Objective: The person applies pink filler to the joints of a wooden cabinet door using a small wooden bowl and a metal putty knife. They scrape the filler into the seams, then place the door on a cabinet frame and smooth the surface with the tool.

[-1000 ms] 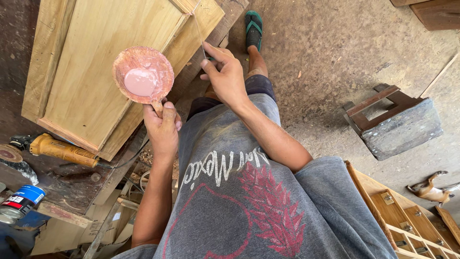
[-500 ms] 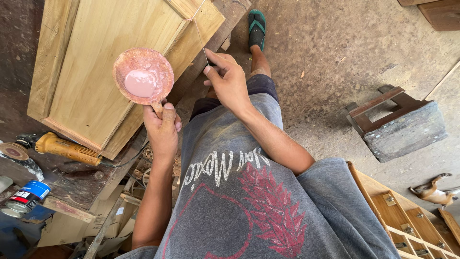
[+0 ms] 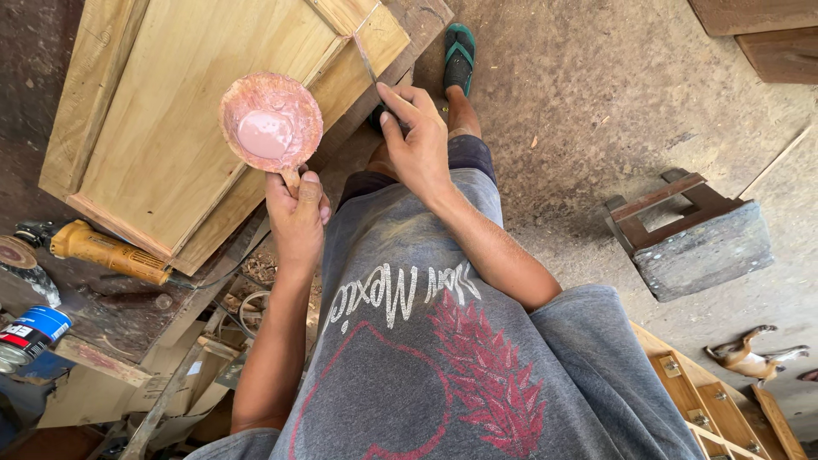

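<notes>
With blade at panel edge

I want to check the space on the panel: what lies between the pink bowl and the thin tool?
In the head view, only bare wood of the panel lies between the pink bowl and the thin tool.

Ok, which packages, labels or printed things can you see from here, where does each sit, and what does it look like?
Can: lying on its side at the workbench's left edge, below the yellow angle grinder; a cylinder with a blue, white and red label.
Cardboard boxes: under the bench, bottom left; plain brown, with faint markings too small to tell.
T-shirt print: on the person's grey shirt; white lettering above a red outline and a red leaf-like shape.
No screens or signs.
</notes>
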